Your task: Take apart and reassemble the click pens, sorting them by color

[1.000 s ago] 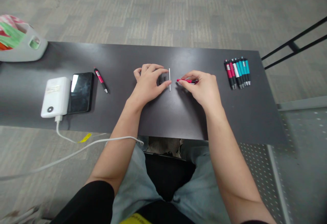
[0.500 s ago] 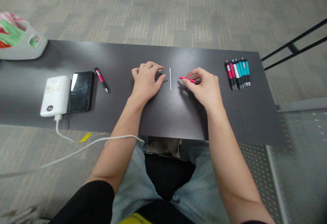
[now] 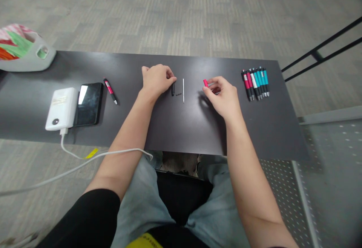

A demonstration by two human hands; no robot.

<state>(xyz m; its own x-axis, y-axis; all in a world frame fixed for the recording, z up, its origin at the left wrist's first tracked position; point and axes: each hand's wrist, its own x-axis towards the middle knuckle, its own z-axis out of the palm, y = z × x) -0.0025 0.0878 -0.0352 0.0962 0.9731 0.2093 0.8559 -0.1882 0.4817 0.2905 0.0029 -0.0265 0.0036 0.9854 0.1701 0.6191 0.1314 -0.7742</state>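
The right hand (image 3: 224, 95) pinches a red barrel (image 3: 206, 83), now turned steeper; a silver refill (image 3: 183, 91) lies between the hands. The left hand (image 3: 157, 78), its hold unclear, has uncovered a thin dark piece (image 3: 178, 94) and black part (image 3: 173, 90), leaving both seemingly reachable.

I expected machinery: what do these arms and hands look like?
They're a person's. The left hand and right hand are bare, with no gloves or wristwatches. A black sleeve ends above the left forearm, which a white cable crosses.
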